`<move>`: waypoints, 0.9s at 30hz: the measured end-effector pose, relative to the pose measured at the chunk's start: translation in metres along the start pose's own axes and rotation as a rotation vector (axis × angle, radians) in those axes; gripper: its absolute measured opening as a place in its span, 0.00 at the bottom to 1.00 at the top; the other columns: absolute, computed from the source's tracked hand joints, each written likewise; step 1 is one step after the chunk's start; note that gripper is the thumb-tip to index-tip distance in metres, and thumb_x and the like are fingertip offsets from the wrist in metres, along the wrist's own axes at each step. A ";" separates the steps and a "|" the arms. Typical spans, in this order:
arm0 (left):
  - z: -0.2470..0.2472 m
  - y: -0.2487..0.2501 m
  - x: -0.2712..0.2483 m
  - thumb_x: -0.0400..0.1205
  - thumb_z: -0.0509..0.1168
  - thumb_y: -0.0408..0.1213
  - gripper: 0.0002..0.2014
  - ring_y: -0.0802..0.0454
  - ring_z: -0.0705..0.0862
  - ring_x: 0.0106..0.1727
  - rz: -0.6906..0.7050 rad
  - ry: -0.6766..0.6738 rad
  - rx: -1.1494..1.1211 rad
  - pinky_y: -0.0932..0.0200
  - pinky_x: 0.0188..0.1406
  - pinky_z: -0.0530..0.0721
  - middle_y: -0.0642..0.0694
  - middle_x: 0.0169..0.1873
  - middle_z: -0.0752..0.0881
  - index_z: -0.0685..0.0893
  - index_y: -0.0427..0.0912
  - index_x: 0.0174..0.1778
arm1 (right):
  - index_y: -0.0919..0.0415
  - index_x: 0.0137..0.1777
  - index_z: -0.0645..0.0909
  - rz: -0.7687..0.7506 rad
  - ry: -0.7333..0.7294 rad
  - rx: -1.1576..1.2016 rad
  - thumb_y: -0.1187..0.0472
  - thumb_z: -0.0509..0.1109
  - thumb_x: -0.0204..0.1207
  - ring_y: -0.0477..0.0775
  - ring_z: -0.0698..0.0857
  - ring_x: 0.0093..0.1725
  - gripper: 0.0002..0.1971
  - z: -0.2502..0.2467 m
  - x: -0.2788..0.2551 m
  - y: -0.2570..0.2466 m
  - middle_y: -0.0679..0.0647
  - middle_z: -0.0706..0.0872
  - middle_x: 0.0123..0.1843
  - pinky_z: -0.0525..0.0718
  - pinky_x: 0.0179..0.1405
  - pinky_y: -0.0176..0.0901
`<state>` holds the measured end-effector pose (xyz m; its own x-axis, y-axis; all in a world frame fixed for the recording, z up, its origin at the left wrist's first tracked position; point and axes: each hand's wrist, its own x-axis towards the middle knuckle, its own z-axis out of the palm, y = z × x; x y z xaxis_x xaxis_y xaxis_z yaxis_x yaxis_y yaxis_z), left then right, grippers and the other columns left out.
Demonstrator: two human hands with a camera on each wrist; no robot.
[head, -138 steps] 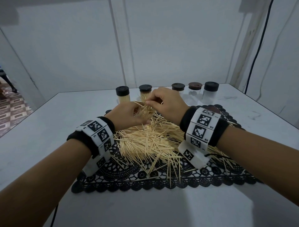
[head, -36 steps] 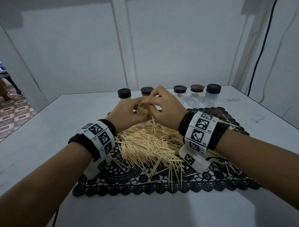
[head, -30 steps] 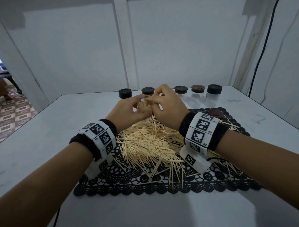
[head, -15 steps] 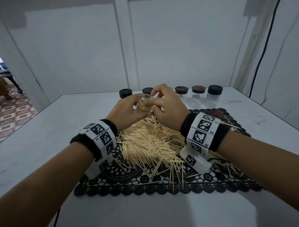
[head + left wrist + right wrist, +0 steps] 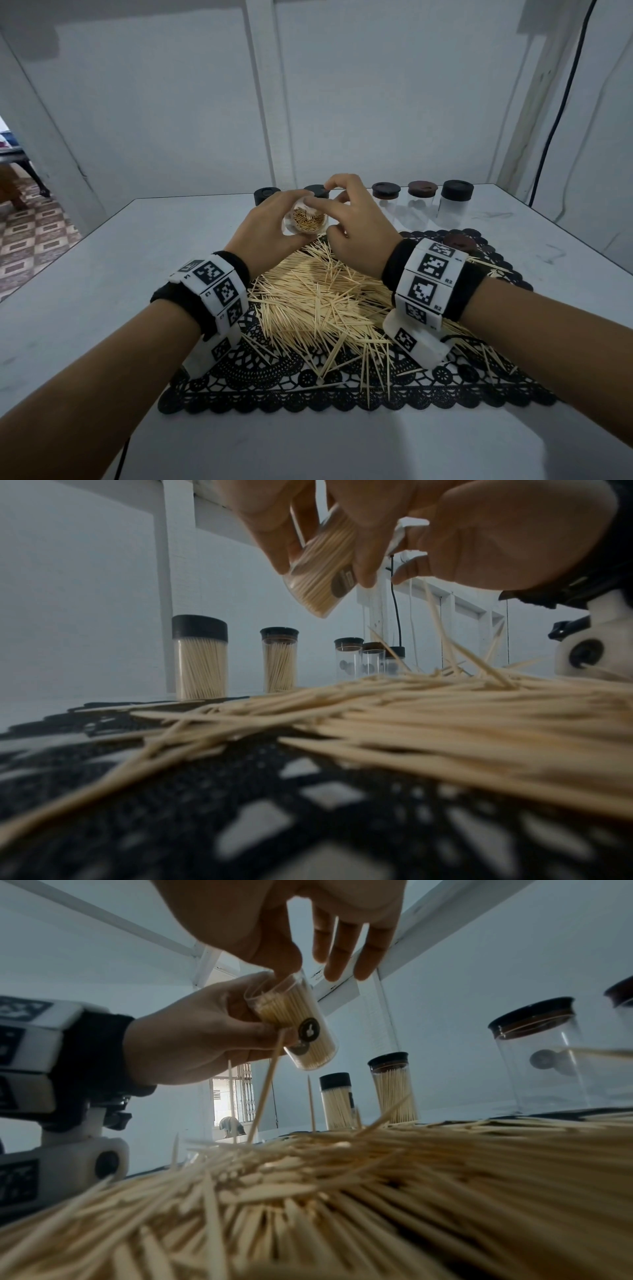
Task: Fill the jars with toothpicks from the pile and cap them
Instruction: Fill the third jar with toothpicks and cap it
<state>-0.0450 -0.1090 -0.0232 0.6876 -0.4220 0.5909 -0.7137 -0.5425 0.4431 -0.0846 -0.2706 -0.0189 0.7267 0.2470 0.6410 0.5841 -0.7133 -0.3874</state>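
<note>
My left hand (image 5: pixel 270 228) grips a clear jar (image 5: pixel 306 221) packed with toothpicks, raised above the pile and tilted so its open mouth faces me. The right hand (image 5: pixel 346 212) is at the jar's mouth: one finger lies across the toothpick ends and the other fingers are spread and raised. From the right wrist view the jar (image 5: pixel 298 1023) leans in the left hand (image 5: pixel 192 1047) under my right hand (image 5: pixel 308 934). The toothpick pile (image 5: pixel 318 301) lies on a black lace mat (image 5: pixel 274 387). A loose brown cap (image 5: pixel 459 241) rests on the mat's far right.
Along the back stand two capped jars full of toothpicks (image 5: pixel 200 656) (image 5: pixel 279 661) and three capped empty jars (image 5: pixel 386 198) (image 5: pixel 422 193) (image 5: pixel 457 200). The white table (image 5: pixel 102 281) is walled in by white panels. A black cable (image 5: pixel 555 113) hangs at the right.
The left hand has lifted the jar off the pile and tipped its mouth toward me. The right hand has gone from feeding toothpicks in to touching their ends at the rim.
</note>
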 end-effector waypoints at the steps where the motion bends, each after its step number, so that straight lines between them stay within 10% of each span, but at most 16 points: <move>1: 0.000 0.000 0.000 0.72 0.75 0.37 0.26 0.67 0.75 0.58 0.016 0.000 0.004 0.78 0.56 0.71 0.59 0.56 0.78 0.78 0.42 0.67 | 0.63 0.63 0.82 -0.003 -0.020 -0.001 0.65 0.54 0.67 0.61 0.76 0.55 0.26 0.000 -0.001 0.000 0.66 0.71 0.66 0.81 0.51 0.61; 7: 0.001 0.000 0.000 0.72 0.76 0.37 0.25 0.71 0.72 0.55 0.066 -0.034 0.052 0.85 0.52 0.65 0.59 0.55 0.78 0.79 0.42 0.65 | 0.57 0.56 0.86 -0.003 -0.048 0.046 0.66 0.54 0.65 0.58 0.75 0.54 0.24 0.000 -0.002 0.002 0.64 0.70 0.67 0.80 0.53 0.55; 13: 0.000 0.000 -0.001 0.72 0.76 0.39 0.26 0.58 0.79 0.57 -0.023 -0.074 0.041 0.62 0.61 0.77 0.58 0.53 0.80 0.79 0.44 0.65 | 0.64 0.53 0.83 0.071 0.027 0.179 0.65 0.56 0.69 0.41 0.74 0.47 0.17 -0.012 0.003 0.000 0.55 0.72 0.54 0.68 0.48 0.15; 18: -0.001 0.001 -0.001 0.71 0.76 0.40 0.27 0.56 0.79 0.58 -0.075 -0.105 0.036 0.54 0.63 0.79 0.58 0.54 0.80 0.78 0.45 0.66 | 0.60 0.52 0.80 0.201 -0.020 0.087 0.65 0.62 0.79 0.44 0.77 0.41 0.07 -0.037 0.009 0.009 0.48 0.79 0.43 0.73 0.40 0.25; 27: -0.001 0.000 -0.001 0.72 0.76 0.41 0.27 0.55 0.79 0.58 -0.120 -0.137 0.029 0.55 0.63 0.79 0.52 0.57 0.82 0.77 0.45 0.67 | 0.69 0.53 0.82 0.312 -1.014 -0.503 0.43 0.65 0.76 0.58 0.86 0.49 0.26 -0.056 -0.002 0.034 0.59 0.87 0.51 0.82 0.53 0.45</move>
<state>-0.0455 -0.1082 -0.0234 0.7809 -0.4465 0.4368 -0.6225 -0.6147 0.4844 -0.0860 -0.3318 0.0036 0.9010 0.2632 -0.3449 0.2864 -0.9580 0.0171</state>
